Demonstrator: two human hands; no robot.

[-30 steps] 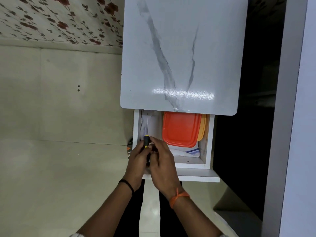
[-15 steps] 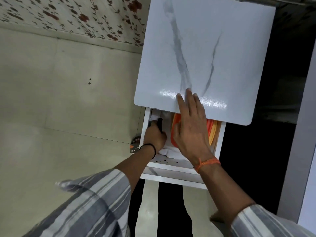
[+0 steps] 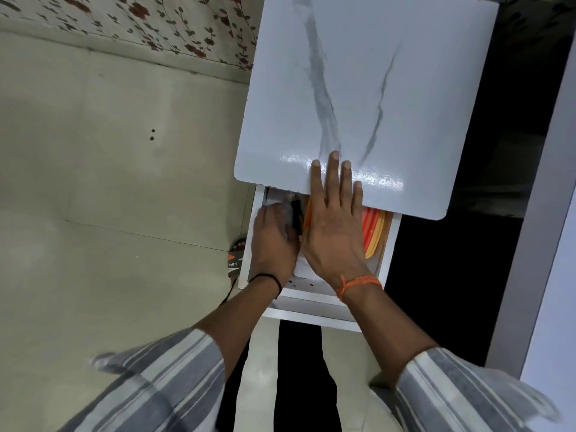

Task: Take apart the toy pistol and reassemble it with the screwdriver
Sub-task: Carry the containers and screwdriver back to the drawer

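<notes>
Left hand (image 3: 274,241) has pushed the screwdriver (image 3: 296,213) deeper into the drawer (image 3: 385,260).

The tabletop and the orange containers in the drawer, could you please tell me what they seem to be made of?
The tabletop looks like glossy laminate or painted board printed with grey marble veins; the bright glare near its front edge shows the sheen, though real stone can't be excluded. The orange containers look like smooth moulded plastic, judging by their thin stacked rims and uniform colour.
</notes>
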